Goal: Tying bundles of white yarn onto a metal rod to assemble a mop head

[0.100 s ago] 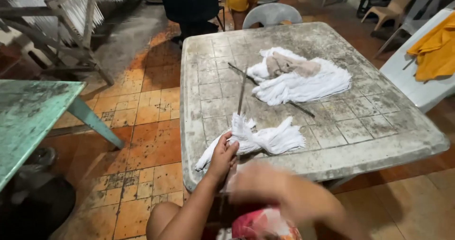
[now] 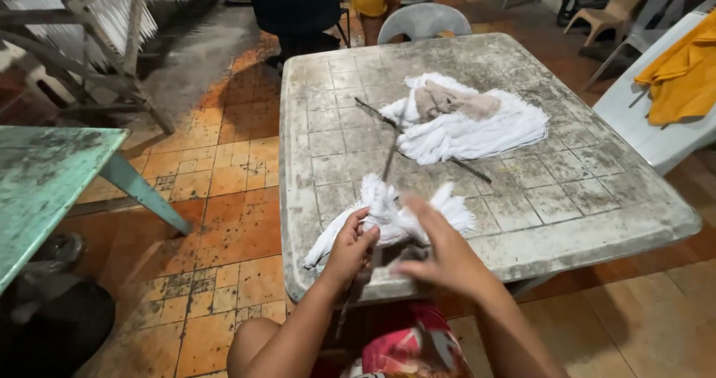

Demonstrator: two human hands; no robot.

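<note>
Risen from the blurred bottom edge, the right hand [image 2: 440, 255] now hovers spread at the white bundle [image 2: 391, 217] at lower centre, which the left hand [image 2: 350, 247] pinches, apparently steadying it on the table [image 2: 597, 206].

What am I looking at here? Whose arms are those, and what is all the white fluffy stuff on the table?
The picture comes from a camera worn on a person's head, looking down, so the two arms at the bottom are that person's own. There is no machine here, only bare hands. The left hand pinches a small bundle of white strands lying at the near edge of a worn grey table. The right hand is over the same bundle, but it is blurred, so its grip is unclear. Farther back lies a bigger white pile with a beige clump on top, and thin dark sticks lie on the table beside it.
</note>
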